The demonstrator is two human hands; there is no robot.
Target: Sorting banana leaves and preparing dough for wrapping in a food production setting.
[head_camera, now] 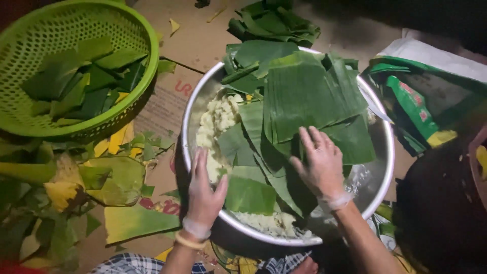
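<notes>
Left hand is laid open, flat on the near rim of the metal basin, beside white mash; right hand is spread open on banana leaves piled inside; green basket is set apart at left

Both hands rest flat inside a round shiny metal basin: the left hand beside pale crumbly dough, the right hand on cut green banana leaves. Beyond the left hand sits a green plastic basket.

L grip & R grip: open, palms down.
</notes>
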